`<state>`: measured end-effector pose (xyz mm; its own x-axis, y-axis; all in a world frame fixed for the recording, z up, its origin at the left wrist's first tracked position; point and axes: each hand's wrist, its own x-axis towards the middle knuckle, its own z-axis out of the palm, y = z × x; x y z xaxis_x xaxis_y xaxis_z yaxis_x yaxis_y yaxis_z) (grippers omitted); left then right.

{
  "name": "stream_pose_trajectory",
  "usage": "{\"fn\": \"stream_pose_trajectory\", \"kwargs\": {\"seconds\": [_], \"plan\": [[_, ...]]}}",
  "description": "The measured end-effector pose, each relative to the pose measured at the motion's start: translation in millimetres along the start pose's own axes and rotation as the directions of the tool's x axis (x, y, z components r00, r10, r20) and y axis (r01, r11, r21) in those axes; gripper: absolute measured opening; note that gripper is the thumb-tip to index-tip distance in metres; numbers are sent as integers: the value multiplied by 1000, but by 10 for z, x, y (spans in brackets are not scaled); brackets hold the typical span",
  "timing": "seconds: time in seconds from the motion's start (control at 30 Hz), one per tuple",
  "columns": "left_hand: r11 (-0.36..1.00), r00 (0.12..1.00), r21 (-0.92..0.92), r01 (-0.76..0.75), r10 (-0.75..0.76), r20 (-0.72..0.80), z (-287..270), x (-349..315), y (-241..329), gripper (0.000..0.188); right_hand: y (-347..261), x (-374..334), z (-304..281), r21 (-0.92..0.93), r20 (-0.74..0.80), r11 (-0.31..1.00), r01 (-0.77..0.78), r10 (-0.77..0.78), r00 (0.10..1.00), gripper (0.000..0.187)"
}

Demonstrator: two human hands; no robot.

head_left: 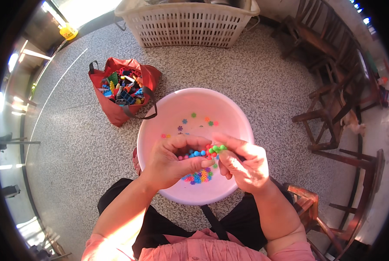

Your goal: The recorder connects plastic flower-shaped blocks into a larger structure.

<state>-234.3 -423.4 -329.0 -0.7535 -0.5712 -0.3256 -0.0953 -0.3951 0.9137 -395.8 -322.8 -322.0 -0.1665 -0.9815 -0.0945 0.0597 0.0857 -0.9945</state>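
Above a pink round basin [233, 113], both of my hands meet at a small cluster of coloured plastic beads [197, 153]. My left hand [168, 158] curls round its blue, pink and red part, with the thumb below. The fingers of my right hand [245, 165] close on a green knobbed piece [216, 149] at the cluster's right end, touching the red part. Whether the green piece is joined to the red one, I cannot tell. Inside the basin lies a pile of small multicoloured flower-shaped pieces [198, 177], partly hidden by my hands, and several more are scattered toward its far side.
Left of the basin, a red bag [111, 106] full of mixed toy bricks stands on the speckled floor [81, 152]. A white slatted crate [188, 28] is at the far side. Wooden chairs [325, 113] line the right, with a wooden stool [303, 200] near my right arm.
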Motion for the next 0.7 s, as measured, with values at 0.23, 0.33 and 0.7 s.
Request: {"fn": "stream_pose_trajectory", "kwargs": {"seconds": [0.23, 0.33, 0.7], "plan": [[953, 988, -287, -100, 130, 86, -85, 53, -33, 42, -10, 168, -181, 864, -34, 486, -131, 317, 948, 36], [933, 977, -339, -119, 171, 127, -102, 35, -27, 37, 35, 142, -195, 848, 33, 497, -185, 299, 954, 28], [958, 961, -282, -52, 124, 246, -78, -5, 31, 38, 43, 117, -123, 792, -5, 564, -234, 390, 921, 16]]}}
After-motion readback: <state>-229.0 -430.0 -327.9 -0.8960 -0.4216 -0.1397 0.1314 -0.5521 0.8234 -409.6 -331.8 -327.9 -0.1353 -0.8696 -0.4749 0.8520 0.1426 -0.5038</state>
